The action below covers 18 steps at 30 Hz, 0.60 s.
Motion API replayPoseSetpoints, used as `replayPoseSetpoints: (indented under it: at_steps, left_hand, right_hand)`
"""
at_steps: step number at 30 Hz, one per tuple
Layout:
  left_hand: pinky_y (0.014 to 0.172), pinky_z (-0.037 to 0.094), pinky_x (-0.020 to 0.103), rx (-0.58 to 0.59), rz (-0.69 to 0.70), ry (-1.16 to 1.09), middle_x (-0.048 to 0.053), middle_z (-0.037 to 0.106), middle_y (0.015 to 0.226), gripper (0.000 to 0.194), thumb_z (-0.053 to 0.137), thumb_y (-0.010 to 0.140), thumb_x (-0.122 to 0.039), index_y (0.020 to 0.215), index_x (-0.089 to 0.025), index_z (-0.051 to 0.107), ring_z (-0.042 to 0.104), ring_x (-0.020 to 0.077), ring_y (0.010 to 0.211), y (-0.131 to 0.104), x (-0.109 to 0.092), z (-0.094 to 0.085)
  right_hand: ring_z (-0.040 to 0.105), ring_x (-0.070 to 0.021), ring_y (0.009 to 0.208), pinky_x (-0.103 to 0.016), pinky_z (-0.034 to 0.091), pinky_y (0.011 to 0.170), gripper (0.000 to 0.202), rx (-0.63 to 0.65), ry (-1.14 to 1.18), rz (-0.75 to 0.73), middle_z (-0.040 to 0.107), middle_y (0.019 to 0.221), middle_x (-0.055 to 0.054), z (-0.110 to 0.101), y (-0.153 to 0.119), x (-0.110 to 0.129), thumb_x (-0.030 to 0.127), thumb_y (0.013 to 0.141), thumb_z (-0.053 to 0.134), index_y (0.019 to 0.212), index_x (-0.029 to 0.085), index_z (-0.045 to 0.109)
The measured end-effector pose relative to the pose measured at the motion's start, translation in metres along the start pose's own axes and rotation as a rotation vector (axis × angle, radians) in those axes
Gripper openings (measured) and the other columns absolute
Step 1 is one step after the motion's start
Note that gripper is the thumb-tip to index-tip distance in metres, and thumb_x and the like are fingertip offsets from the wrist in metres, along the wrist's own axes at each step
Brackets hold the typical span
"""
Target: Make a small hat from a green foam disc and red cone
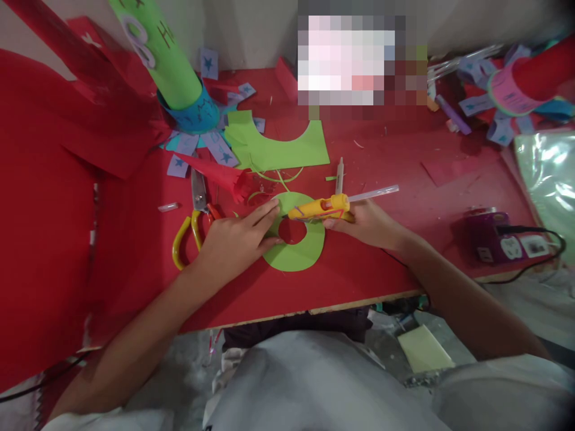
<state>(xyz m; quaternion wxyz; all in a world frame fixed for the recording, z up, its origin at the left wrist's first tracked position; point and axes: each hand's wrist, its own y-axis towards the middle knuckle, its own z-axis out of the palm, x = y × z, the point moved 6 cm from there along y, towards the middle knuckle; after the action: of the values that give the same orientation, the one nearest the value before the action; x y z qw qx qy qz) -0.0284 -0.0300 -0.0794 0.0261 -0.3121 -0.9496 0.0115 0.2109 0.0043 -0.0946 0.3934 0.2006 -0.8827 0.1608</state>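
Note:
A green paper ring [300,254] with a round hole lies flat on the red table [368,263]. My left hand [236,239] presses on the ring's left side, fingers spread across its inner edge. My right hand [366,222] grips a yellow glue gun [320,208] with a clear glue stick [372,193] sticking out of its back. The gun's nozzle points left and rests over the ring's upper edge, close to my left fingertips.
Yellow-handled scissors [191,230] and a red paper cone [215,173] lie left of the ring. A cut green sheet [278,149] lies behind it. A green tube with blue collar [179,78] stands at the back left. A purple power strip [498,242] sits right.

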Motion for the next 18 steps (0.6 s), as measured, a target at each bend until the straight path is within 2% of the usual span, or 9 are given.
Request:
replayPoseSetpoints:
  at_steps: [4, 10, 18]
  left_hand:
    - [0.06, 0.058, 0.043, 0.011, 0.017, 0.022, 0.007, 0.059, 0.166, 0.054, 0.053, 0.111, -0.05, 0.158, -0.023, 0.062, 0.082, 0.0274, 0.081, 0.0, -0.001, 0.0]
    - [0.061, 0.059, 0.043, 0.04, -0.002, -0.023, 0.009, 0.058, 0.166, 0.054, 0.054, 0.111, -0.049, 0.158, -0.024, 0.061, 0.083, 0.0285, 0.083, 0.0, 0.0, 0.0]
    - [0.059, 0.059, 0.043, -0.013, 0.035, 0.012, 0.008, 0.06, 0.165, 0.054, 0.054, 0.111, -0.049, 0.156, -0.021, 0.063, 0.083, 0.0285, 0.084, -0.001, -0.001, -0.001]
  right_hand:
    - [0.074, -0.0265, 0.081, -0.037, 0.059, 0.075, 0.054, 0.028, 0.004, 0.003, 0.084, 0.096, -0.006, 0.002, -0.001, -0.002, 0.069, 0.099, 0.061, 0.113, 0.021, 0.083]
    - [0.079, -0.0298, 0.093, -0.039, 0.062, 0.08, 0.047, 0.034, 0.063, 0.011, 0.085, 0.109, -0.006, 0.006, -0.005, -0.014, 0.062, 0.099, 0.065, 0.121, 0.024, 0.081]
    - [0.077, -0.0279, 0.086, -0.037, 0.06, 0.077, 0.051, 0.02, -0.009, -0.009, 0.085, 0.101, -0.007, 0.002, -0.002, -0.008, 0.068, 0.099, 0.062, 0.114, 0.023, 0.082]
